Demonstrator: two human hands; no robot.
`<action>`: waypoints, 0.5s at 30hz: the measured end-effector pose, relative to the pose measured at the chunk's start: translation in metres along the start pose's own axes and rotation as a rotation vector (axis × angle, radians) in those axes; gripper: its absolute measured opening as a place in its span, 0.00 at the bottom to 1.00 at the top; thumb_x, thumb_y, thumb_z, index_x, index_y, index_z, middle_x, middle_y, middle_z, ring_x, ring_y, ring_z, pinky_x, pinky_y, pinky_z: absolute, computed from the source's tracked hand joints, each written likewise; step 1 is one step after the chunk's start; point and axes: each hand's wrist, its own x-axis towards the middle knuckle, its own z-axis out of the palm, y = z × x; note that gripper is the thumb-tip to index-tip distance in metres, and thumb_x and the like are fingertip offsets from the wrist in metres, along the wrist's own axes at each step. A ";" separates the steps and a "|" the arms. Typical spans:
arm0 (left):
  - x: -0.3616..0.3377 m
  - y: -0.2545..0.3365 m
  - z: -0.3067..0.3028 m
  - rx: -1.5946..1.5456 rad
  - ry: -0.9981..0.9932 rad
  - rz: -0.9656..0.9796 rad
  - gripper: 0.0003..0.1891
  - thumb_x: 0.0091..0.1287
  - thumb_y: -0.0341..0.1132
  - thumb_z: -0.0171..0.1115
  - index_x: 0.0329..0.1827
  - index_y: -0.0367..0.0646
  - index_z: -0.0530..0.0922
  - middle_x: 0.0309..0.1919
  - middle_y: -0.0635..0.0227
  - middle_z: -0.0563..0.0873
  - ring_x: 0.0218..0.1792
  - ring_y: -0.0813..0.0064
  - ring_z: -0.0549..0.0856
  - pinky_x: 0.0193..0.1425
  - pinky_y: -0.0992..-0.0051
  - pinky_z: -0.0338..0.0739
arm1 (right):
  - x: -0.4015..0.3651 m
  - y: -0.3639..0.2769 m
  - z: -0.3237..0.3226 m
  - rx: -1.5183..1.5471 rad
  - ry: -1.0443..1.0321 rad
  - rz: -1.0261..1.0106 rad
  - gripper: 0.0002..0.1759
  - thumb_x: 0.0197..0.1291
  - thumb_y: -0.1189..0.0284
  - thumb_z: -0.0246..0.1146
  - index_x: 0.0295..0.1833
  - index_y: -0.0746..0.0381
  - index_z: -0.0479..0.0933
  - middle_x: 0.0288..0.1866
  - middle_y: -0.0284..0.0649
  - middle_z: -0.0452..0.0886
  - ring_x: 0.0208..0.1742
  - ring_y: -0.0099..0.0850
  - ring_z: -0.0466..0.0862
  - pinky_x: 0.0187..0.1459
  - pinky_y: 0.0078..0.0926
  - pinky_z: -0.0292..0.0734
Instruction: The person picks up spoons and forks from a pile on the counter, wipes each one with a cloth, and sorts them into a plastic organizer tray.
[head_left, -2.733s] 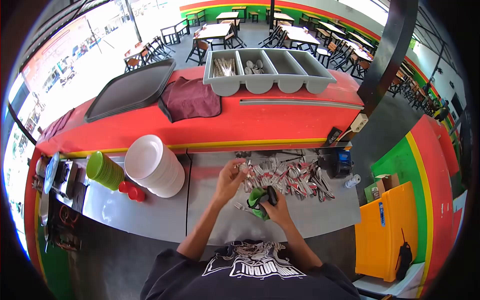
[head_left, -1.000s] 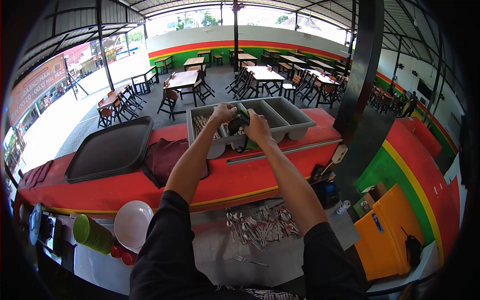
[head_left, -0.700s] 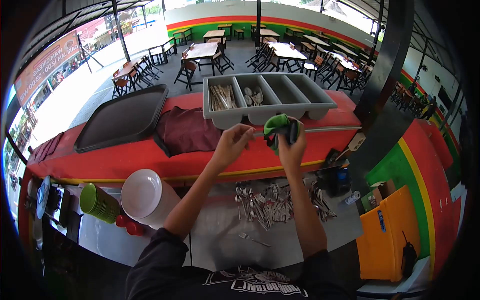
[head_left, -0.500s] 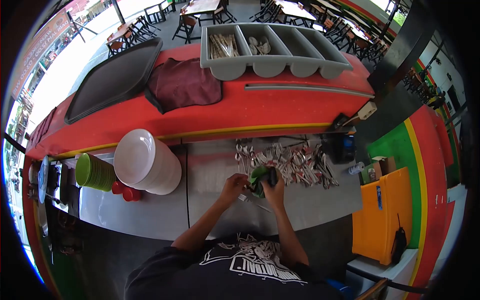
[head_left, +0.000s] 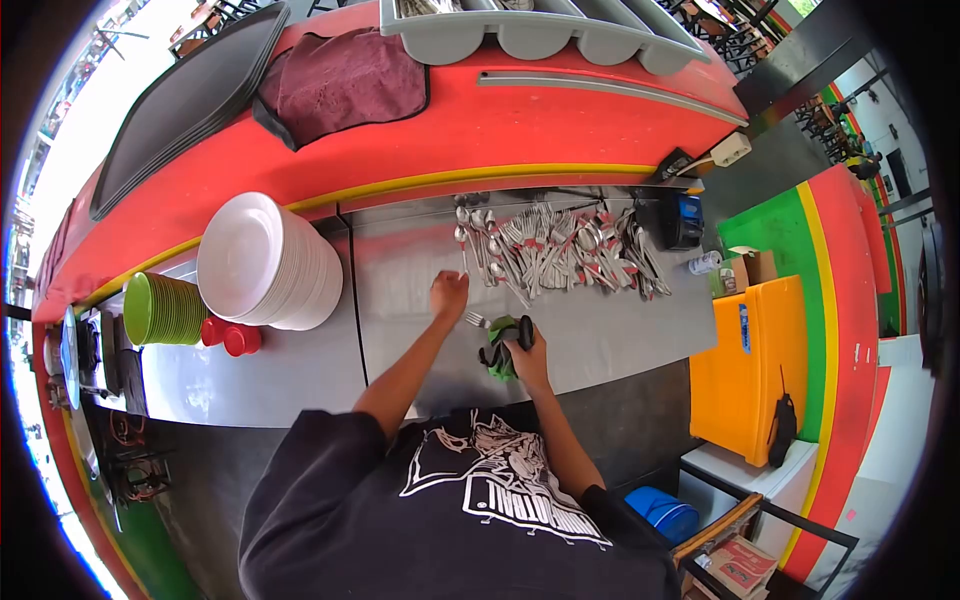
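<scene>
My left hand [head_left: 449, 296] is closed on the handle end of a spoon [head_left: 461, 245], at the left edge of a wide spread of forks and spoons [head_left: 570, 245] on the steel counter [head_left: 408, 270]. Close to my body, my right hand [head_left: 529, 356] grips a green and black cloth [head_left: 499, 350]. A dark rounded part sticks up beside the fingers; I cannot make out what it is. The tines of a fork [head_left: 478, 320] show just left of the cloth, and its handle is hidden.
Stacked white plates [head_left: 270, 265], green bowls [head_left: 163, 309] and red cups [head_left: 241, 340] stand at the left. On the red ledge [head_left: 460, 120] are black trays [head_left: 190, 105], a maroon cloth [head_left: 345, 85] and a grey cutlery bin [head_left: 540, 35]. An orange box [head_left: 745, 370] is at the right.
The view has tilted down. My hands have moved apart; my left hand has left the cloth and taken hold of a spoon. My right hand still holds the cloth, nearer my body.
</scene>
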 end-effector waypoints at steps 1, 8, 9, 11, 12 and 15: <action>0.010 0.002 0.007 0.061 0.028 0.038 0.19 0.60 0.44 0.70 0.48 0.43 0.76 0.40 0.58 0.83 0.42 0.53 0.85 0.44 0.58 0.80 | -0.004 0.003 0.001 0.005 -0.008 0.006 0.19 0.57 0.78 0.65 0.55 0.68 0.76 0.43 0.36 0.82 0.43 0.23 0.81 0.48 0.23 0.77; 0.012 0.039 0.014 0.228 0.048 -0.181 0.18 0.63 0.45 0.68 0.47 0.45 0.75 0.51 0.63 0.76 0.46 0.57 0.84 0.48 0.58 0.79 | -0.026 -0.001 0.000 0.050 0.044 0.007 0.18 0.57 0.76 0.68 0.53 0.68 0.77 0.41 0.36 0.83 0.41 0.22 0.82 0.45 0.22 0.77; 0.013 0.038 0.016 0.247 0.046 -0.197 0.17 0.64 0.45 0.67 0.47 0.44 0.75 0.51 0.63 0.76 0.46 0.57 0.84 0.48 0.58 0.80 | -0.028 -0.005 -0.001 0.053 0.047 0.030 0.18 0.58 0.77 0.67 0.54 0.68 0.76 0.42 0.36 0.83 0.42 0.23 0.81 0.46 0.22 0.77; 0.016 0.037 0.019 0.285 0.040 -0.225 0.16 0.66 0.44 0.65 0.48 0.44 0.76 0.52 0.63 0.76 0.46 0.59 0.84 0.48 0.60 0.80 | -0.033 -0.012 -0.002 0.057 0.053 0.076 0.18 0.60 0.78 0.65 0.55 0.67 0.76 0.45 0.35 0.82 0.45 0.23 0.81 0.49 0.22 0.76; 0.019 0.030 0.021 0.320 0.043 -0.195 0.16 0.67 0.44 0.64 0.48 0.43 0.76 0.52 0.62 0.77 0.46 0.59 0.85 0.49 0.59 0.80 | -0.035 -0.018 -0.002 0.041 0.060 0.080 0.17 0.61 0.77 0.65 0.55 0.67 0.76 0.45 0.35 0.82 0.45 0.23 0.81 0.48 0.22 0.76; 0.027 0.015 0.024 0.403 0.009 -0.127 0.16 0.69 0.45 0.61 0.49 0.41 0.77 0.53 0.60 0.78 0.47 0.58 0.85 0.50 0.59 0.80 | -0.037 -0.006 -0.008 0.019 0.101 0.064 0.17 0.61 0.76 0.65 0.55 0.67 0.76 0.45 0.35 0.82 0.45 0.23 0.81 0.49 0.23 0.76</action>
